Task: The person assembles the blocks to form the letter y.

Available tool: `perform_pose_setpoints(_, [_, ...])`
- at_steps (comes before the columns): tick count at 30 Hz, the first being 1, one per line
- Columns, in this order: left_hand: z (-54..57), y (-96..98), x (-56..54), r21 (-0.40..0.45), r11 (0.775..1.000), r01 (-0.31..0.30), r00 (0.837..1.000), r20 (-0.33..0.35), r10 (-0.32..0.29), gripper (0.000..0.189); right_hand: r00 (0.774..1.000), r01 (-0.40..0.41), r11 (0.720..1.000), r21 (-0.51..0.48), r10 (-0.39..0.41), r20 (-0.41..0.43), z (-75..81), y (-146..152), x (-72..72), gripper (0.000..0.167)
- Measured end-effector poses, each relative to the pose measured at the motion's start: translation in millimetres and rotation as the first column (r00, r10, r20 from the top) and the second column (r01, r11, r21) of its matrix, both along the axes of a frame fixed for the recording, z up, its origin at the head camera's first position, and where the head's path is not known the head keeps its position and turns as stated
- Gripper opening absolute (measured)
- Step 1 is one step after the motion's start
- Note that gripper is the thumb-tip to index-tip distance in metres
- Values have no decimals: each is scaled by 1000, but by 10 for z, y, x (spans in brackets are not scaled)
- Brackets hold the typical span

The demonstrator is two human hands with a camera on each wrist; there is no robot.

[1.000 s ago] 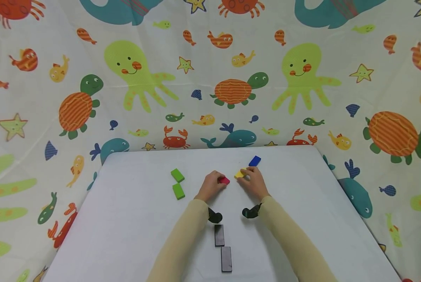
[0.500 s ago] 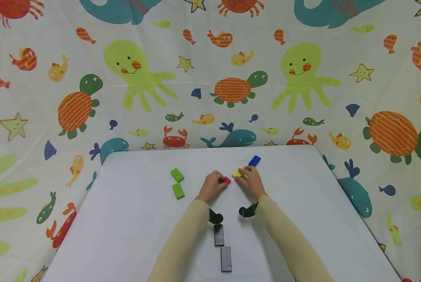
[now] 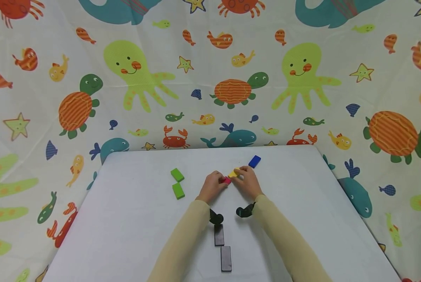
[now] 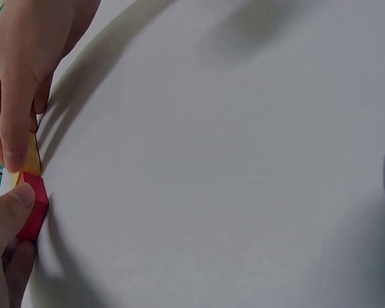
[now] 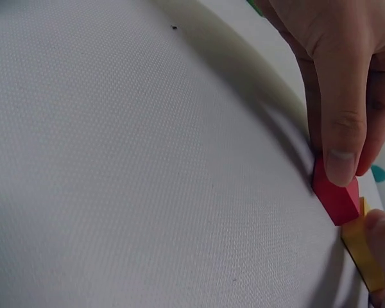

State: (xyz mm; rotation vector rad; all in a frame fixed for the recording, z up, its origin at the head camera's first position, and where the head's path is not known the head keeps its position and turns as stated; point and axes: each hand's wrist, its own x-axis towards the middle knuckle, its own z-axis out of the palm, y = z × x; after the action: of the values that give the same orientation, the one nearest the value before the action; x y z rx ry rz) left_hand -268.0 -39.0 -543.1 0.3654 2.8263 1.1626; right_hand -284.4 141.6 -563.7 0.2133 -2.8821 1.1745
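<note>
Between thumb and fingers my left hand (image 3: 211, 187) pinches a red block (image 3: 227, 180), partly covered by the fingertips. My right hand (image 3: 248, 182) pinches a yellow block (image 3: 233, 173) just to its right. In the left wrist view the yellow block (image 4: 33, 156) meets the end of the red block (image 4: 36, 202). The right wrist view likewise has the red block (image 5: 337, 199) touching the yellow block (image 5: 362, 250) end to end. Both blocks rest on the white table, their far sides hidden by fingers.
A blue block (image 3: 254, 161) lies beyond my right hand. Two green blocks (image 3: 177, 175) lie to the left, corners nearly touching. Two dark grey blocks (image 3: 219, 235) are in line near the front of the white table (image 3: 133, 227). A sea-animal cloth hangs behind.
My right hand has slid the yellow block leftward, away from the blue block and up against the red one. My left hand has shifted only slightly with the red block.
</note>
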Motion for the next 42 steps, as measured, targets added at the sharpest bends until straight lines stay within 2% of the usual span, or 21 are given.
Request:
perform_pose_setpoints(9, [-37, 2, -22, 10, 1000, -10, 1000, 12, 9, 27, 1000, -11, 1000, -7, 11, -4, 2, -49, 12, 43])
perform_pose_setpoints(16, [-83, -10, -34, -8, 1000, 12, 999, -37, -12, 30, 1000, -7, 1000, 2, 8, -21, 35, -76, 26, 42])
perform_pose_setpoints(19, [-93, -11, -32, -6, 1000, 10, 999, -38, -10, 31, 1000, -4, 1000, -1, 4, -7, 32, -81, 22, 42])
perform_pose_setpoints(42, [-88, -4, -55, -13, 1000, 18, 999, -42, -18, 30, 1000, -10, 1000, -4, 10, 1, 47, -77, 33, 42])
